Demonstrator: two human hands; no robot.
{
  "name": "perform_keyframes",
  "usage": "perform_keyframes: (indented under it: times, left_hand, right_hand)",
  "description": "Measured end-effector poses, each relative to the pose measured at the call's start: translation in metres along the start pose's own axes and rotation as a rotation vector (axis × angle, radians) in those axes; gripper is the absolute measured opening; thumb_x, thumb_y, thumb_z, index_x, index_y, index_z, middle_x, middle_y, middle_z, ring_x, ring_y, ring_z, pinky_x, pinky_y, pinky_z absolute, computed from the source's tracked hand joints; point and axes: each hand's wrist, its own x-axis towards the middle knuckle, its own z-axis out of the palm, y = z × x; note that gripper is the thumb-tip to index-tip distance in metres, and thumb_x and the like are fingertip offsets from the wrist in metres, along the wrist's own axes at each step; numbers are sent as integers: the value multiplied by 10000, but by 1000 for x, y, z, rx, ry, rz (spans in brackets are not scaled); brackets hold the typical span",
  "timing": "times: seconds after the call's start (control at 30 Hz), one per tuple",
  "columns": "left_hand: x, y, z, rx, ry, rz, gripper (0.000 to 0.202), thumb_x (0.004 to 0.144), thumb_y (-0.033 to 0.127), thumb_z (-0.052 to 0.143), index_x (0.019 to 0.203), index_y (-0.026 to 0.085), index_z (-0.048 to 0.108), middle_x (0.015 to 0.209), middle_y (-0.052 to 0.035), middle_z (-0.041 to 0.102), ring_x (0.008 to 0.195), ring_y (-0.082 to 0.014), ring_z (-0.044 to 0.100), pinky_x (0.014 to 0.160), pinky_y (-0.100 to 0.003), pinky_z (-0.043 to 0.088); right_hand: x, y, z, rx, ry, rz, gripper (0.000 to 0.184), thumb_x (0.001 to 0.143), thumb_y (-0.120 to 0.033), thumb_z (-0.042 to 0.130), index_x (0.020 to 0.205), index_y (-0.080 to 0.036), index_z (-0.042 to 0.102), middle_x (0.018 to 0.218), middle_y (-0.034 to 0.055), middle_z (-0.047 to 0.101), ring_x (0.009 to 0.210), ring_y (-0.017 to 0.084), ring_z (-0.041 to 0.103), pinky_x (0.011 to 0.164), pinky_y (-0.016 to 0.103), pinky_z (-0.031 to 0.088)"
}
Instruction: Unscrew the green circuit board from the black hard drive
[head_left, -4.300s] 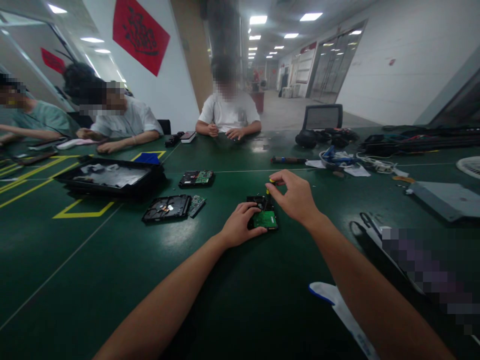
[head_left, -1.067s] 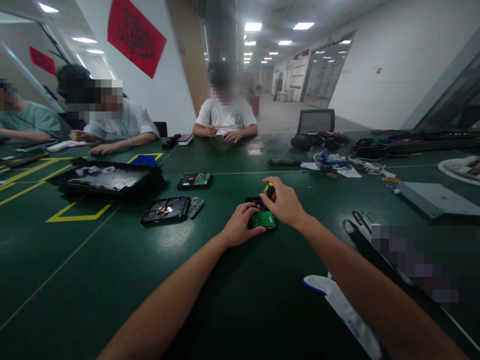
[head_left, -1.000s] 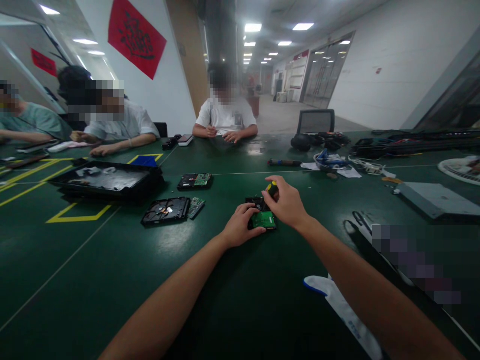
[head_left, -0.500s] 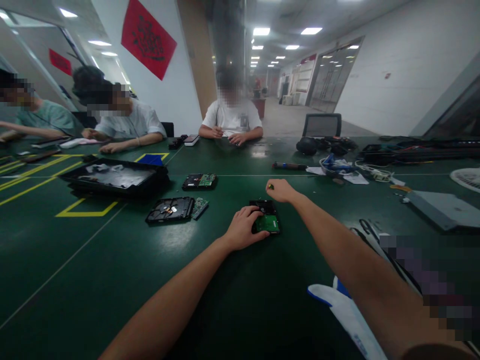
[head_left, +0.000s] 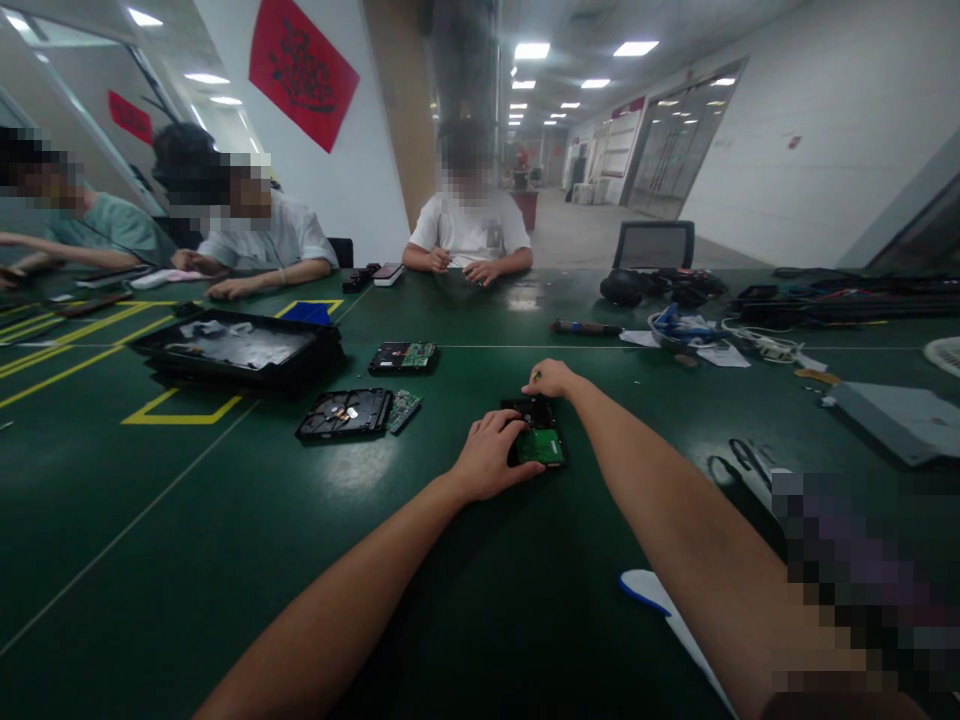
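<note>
A small black hard drive [head_left: 538, 440] with a green circuit board on top lies on the green table [head_left: 225, 520] in front of me. My left hand [head_left: 489, 458] rests on its left side, fingers curled over the edge. My right hand [head_left: 549, 379] is stretched past the drive's far end, fingers closed round a small screwdriver [head_left: 535, 377] with a yellow and black handle, of which only the tip of the handle shows.
An opened drive [head_left: 346, 413] and another drive [head_left: 403, 357] lie to the left, beside a black tray [head_left: 232, 350]. Cables and tools [head_left: 679, 328] sit at the back right. A white and blue glove [head_left: 660, 600] lies near me. Three people sit along the far side.
My right hand has left its place above the drive and reached forward past its far end, still closed on the screwdriver. My left hand has stayed on the drive.
</note>
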Motion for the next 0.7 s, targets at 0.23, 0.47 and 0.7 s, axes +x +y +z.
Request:
perform_keyframes:
  times: [0.23, 0.47, 0.7]
  left_hand:
    - [-1, 1, 2, -26, 8, -2, 615, 816, 599, 701, 1323, 277, 570, 1440, -92, 513, 1367, -348, 426, 1121, -552, 350]
    - [4, -2, 8, -19, 36, -37, 618, 826, 594, 697, 1338, 275, 562, 1446, -93, 516, 1371, -337, 430, 1126, -543, 352]
    - [3, -5, 9, -23, 42, -43, 625, 838, 603, 681, 1353, 275, 551, 1466, -97, 499, 1388, -333, 413, 1127, -544, 356]
  right_hand:
    - [-27, 36, 0, -23, 50, 26, 274, 846, -455, 726, 920, -197, 777, 1029, 96, 768, 975, 234, 703, 809, 261, 500]
    - [-72, 53, 13, -8, 121, 27, 239, 921, -390, 639, 1071, -219, 712, 1144, 82, 734, 1068, 226, 673, 870, 279, 480]
    - [-73, 49, 22, 9, 192, 142, 428, 952, -548, 540, 1147, -184, 649, 1116, 172, 714, 1020, 305, 680, 819, 376, 493]
